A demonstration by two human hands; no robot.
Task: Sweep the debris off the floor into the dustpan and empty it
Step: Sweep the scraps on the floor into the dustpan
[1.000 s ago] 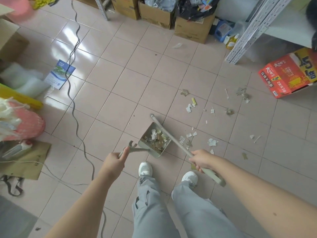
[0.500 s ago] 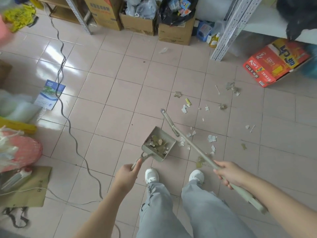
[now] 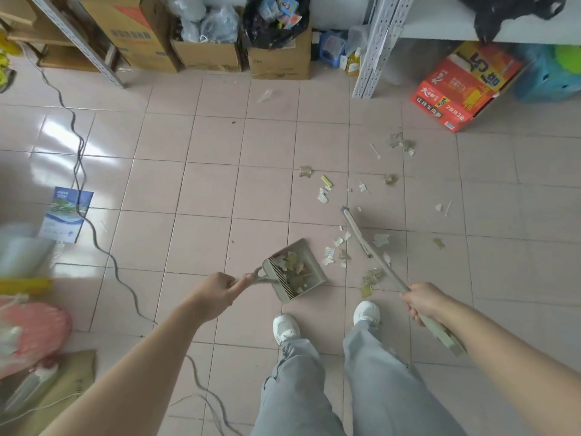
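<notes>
A beige dustpan [image 3: 309, 256] rests on the pink tile floor just ahead of my shoes, with several leaves and paper scraps inside it. My left hand [image 3: 217, 292] grips its handle. The long beige broom [image 3: 374, 253] slants from lower right up to its head near the scattered debris [image 3: 338, 250], to the right of the pan. My right hand [image 3: 423, 298] is closed around the broom's shaft. More scraps [image 3: 325, 187] and dry leaves [image 3: 401, 143] lie farther out on the tiles.
A grey cable [image 3: 94, 234] snakes across the floor on the left, past a blue leaflet [image 3: 67, 214]. Cardboard boxes [image 3: 278, 58] and a trash-filled black bag [image 3: 273, 17] line the back wall. A red carton [image 3: 467, 86] sits by a white shelf leg [image 3: 374, 55].
The broom head has swung right, away from the dustpan's mouth. The dustpan has turned slightly with my left hand. The view has tilted up toward the back wall.
</notes>
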